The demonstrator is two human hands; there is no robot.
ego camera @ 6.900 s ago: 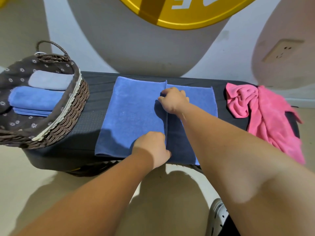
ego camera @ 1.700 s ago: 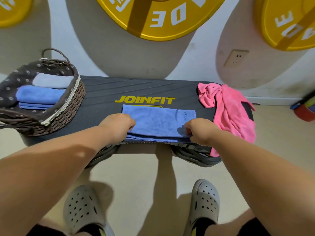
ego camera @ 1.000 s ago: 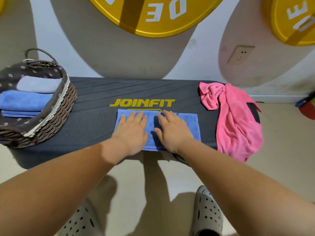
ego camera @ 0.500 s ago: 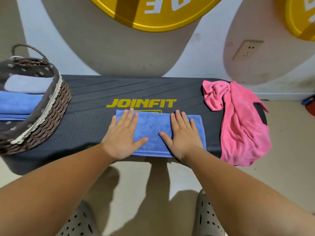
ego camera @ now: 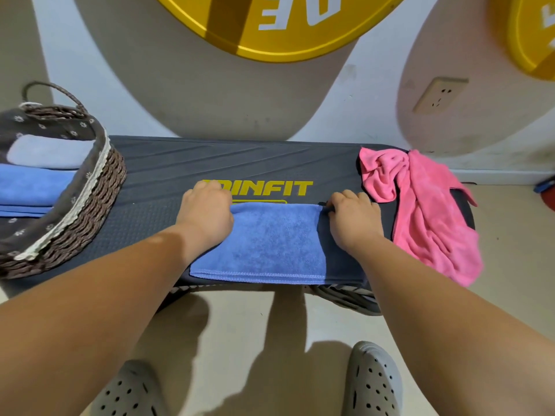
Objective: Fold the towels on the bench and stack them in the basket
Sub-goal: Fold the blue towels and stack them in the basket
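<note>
A folded blue towel [ego camera: 270,244] lies on the dark bench [ego camera: 168,181] near its front edge. My left hand [ego camera: 207,211] grips the towel's far left corner with curled fingers. My right hand [ego camera: 351,217] pinches the far right corner. A crumpled pink towel [ego camera: 426,211] drapes over the bench's right end. At the left end stands a wicker basket [ego camera: 90,205] with a dark flowered liner, holding folded blue towels [ego camera: 30,187] and a pale one [ego camera: 45,151] on top.
A wall with yellow discs [ego camera: 270,25] and a socket [ego camera: 438,94] rises right behind the bench. My grey clogs [ego camera: 372,382] stand on the beige floor in front. Bare bench surface lies between the basket and the blue towel.
My hands were flat on the blue towel, pressing it. They have slid outward to its far corners and curled round them.
</note>
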